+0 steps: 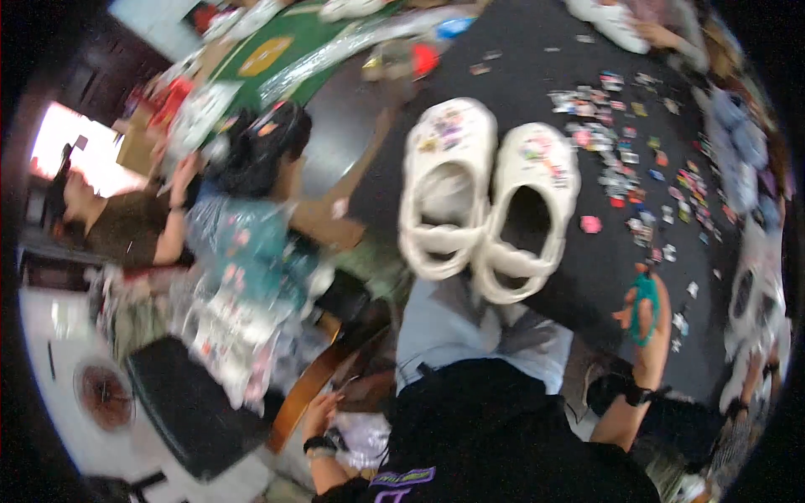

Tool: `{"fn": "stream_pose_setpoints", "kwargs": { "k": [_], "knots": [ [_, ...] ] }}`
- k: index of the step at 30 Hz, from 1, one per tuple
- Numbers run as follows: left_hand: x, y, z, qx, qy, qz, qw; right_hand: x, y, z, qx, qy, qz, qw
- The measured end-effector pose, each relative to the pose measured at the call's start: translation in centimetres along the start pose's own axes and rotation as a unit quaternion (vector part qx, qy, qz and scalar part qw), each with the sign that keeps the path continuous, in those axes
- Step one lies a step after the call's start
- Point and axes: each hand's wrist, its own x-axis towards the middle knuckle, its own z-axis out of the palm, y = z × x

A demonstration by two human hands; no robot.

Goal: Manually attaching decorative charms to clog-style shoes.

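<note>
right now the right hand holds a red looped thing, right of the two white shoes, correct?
The colour is wrong: the head view shows a teal looped thing in the right hand; it is right of the two white shoes, as you say.

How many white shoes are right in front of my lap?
2: a white, rounded, strapped shoe on the left, and its matching white mate on the right. None seem hidden there.

left hand [321, 413] low at side, right hand [656, 306] forward, curled
</note>
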Motion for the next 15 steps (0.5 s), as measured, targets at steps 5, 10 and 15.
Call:
{"fn": "stream_pose_setpoints", "kwargs": {
  "k": [5, 10, 15],
  "knots": [
    [0.0, -6.2, -1.1, -0.004, 0.024, 0.01, 1.0, 2.0, 1.0, -1.8, -0.016, -0.029, 0.016, 0.999],
    [-1.0, -15.0, -2.0, -0.054, 0.216, -0.112, 0.968, 4.1, 1.4, -3.6, -0.009, -0.059, 0.017, 0.998],
    [-1.5, -25.0, -3.7, 0.04, 0.337, -0.216, 0.916, 5.5, 0.9, -4.5, -0.011, -0.025, 0.018, 0.999]
  ]
}}
